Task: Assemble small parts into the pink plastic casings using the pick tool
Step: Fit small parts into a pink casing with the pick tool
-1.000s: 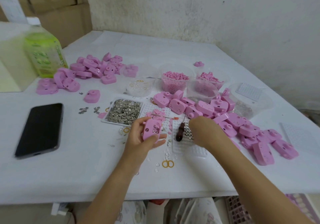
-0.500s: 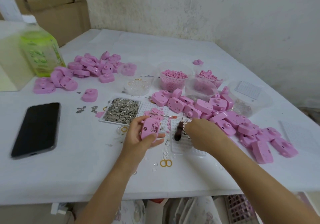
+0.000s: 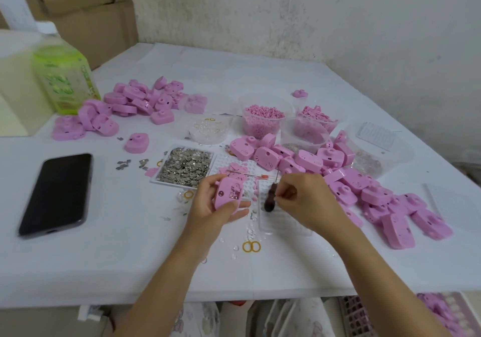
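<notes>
Closest to the person, two yellow rings (image 3: 251,247) lie on the white table (image 3: 130,258). Just past them, the left hand (image 3: 212,207) holds a pink case (image 3: 229,193), with the thumb and fingers curled round its edges and the open side facing up. The case looks light, hard and smooth, so it could slip. Holding it by the edges seems best, since that leaves the open side free.

The right hand (image 3: 309,204) has bent fingers, with the tips right at the pick tool (image 3: 269,200). I cannot tell if they grip it. The tool's thick dark handle is the safe place to hold, because the tip is thin.

Farther back sits a tray of tiny metal bits (image 3: 186,165), which look easy to drop. A pile of pink cases (image 3: 364,188) lies to the right, and tubs of pink bits (image 3: 263,118) sit behind.
</notes>
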